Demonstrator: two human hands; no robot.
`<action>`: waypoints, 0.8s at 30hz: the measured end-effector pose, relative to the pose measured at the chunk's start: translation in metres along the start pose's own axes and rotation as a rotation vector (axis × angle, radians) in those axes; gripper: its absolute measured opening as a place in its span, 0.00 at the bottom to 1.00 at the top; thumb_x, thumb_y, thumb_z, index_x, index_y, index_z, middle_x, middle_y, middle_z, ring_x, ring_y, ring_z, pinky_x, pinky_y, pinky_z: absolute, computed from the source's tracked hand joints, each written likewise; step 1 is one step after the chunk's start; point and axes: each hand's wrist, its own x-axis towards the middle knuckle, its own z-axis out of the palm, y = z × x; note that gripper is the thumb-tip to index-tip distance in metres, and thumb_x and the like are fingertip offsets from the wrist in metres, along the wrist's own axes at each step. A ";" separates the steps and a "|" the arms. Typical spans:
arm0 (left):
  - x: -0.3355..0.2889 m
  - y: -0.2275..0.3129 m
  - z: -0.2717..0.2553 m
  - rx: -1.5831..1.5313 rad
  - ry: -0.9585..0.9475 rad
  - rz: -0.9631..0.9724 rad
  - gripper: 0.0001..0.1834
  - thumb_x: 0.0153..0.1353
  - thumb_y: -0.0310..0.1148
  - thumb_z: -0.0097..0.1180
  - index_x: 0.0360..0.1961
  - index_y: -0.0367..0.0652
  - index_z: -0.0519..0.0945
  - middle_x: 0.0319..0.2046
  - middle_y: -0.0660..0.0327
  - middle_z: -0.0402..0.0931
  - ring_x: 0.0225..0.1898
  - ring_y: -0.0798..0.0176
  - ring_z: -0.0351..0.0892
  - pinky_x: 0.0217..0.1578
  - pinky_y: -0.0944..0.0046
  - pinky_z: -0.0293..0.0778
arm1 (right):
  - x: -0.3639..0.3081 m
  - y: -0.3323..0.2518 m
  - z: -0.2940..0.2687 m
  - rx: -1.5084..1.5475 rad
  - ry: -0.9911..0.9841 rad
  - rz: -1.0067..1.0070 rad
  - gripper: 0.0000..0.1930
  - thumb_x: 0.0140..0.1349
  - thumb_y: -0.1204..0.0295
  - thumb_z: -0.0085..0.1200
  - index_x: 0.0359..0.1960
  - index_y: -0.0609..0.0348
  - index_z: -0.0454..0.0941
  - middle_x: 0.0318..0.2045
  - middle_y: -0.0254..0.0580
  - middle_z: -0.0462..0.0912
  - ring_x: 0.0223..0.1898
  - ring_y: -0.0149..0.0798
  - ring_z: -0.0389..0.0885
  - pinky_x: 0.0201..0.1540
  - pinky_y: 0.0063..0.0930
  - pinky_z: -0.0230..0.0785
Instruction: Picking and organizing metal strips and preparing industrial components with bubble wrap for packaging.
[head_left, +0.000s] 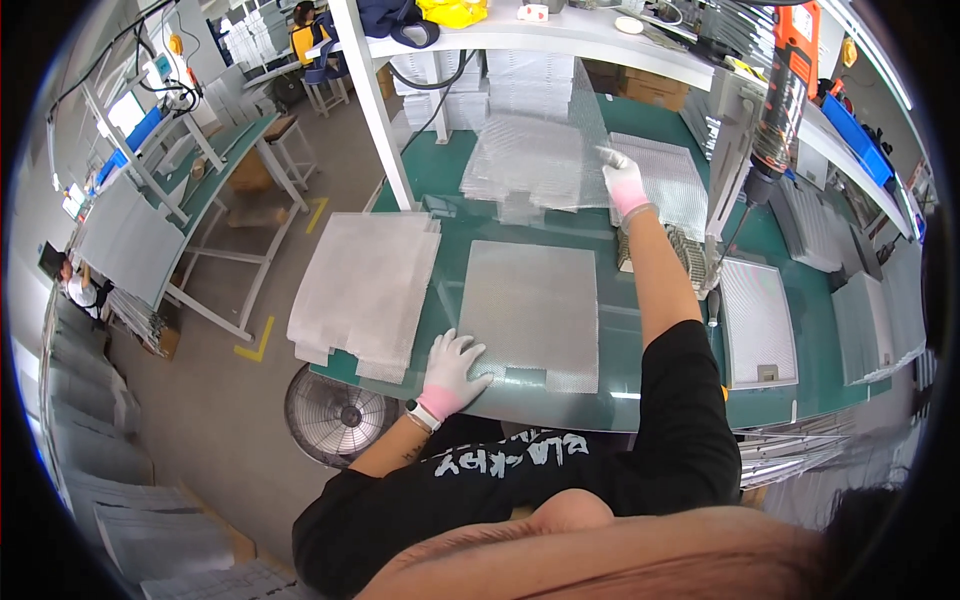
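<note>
Evidently, two gloved hands are at work over one green table. The left hand, fingers spread, rests at the near left corner of one mesh sheet, which lies flat at the table's near middle. The right hand reaches far, beside one far mesh pile; its grip cannot be told. Also counted: one left mesh stack, one framed panel at right, one orange-and-black power driver.

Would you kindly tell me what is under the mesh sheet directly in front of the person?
The green tabletop shows around the mesh sheet, with the left hand at its lower-left corner. Whatever lies directly beneath is covered, so I cannot tell.
</note>
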 end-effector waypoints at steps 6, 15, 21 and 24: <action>-0.019 0.012 -0.001 -0.021 -0.022 -0.028 0.32 0.51 0.50 0.68 0.55 0.46 0.79 0.59 0.50 0.70 0.68 0.36 0.58 0.70 0.39 0.52 | -0.028 -0.008 0.012 -0.135 -0.042 0.017 0.21 0.63 0.84 0.49 0.57 0.59 0.81 0.50 0.40 0.85 0.45 0.28 0.82 0.51 0.19 0.71; -0.012 0.007 -0.008 -0.029 -0.041 0.005 0.31 0.51 0.49 0.68 0.55 0.46 0.79 0.59 0.49 0.69 0.68 0.34 0.56 0.69 0.37 0.51 | -0.127 -0.067 -0.041 0.774 0.024 -0.200 0.25 0.65 0.86 0.47 0.66 0.65 0.69 0.55 0.38 0.80 0.39 0.21 0.76 0.45 0.15 0.71; -0.002 0.011 -0.029 -0.231 0.197 -0.126 0.29 0.58 0.41 0.63 0.58 0.41 0.76 0.54 0.44 0.71 0.59 0.39 0.65 0.61 0.46 0.59 | -0.299 -0.051 -0.035 0.251 -0.105 -0.093 0.24 0.65 0.86 0.41 0.63 0.63 0.72 0.63 0.47 0.74 0.49 0.29 0.79 0.41 0.18 0.73; 0.008 0.028 -0.050 -0.324 0.149 -0.221 0.28 0.58 0.41 0.65 0.57 0.40 0.77 0.44 0.46 0.78 0.45 0.46 0.77 0.48 0.53 0.71 | -0.348 -0.040 -0.023 0.027 -0.074 -0.181 0.24 0.64 0.85 0.45 0.62 0.62 0.73 0.64 0.50 0.72 0.52 0.38 0.80 0.45 0.24 0.76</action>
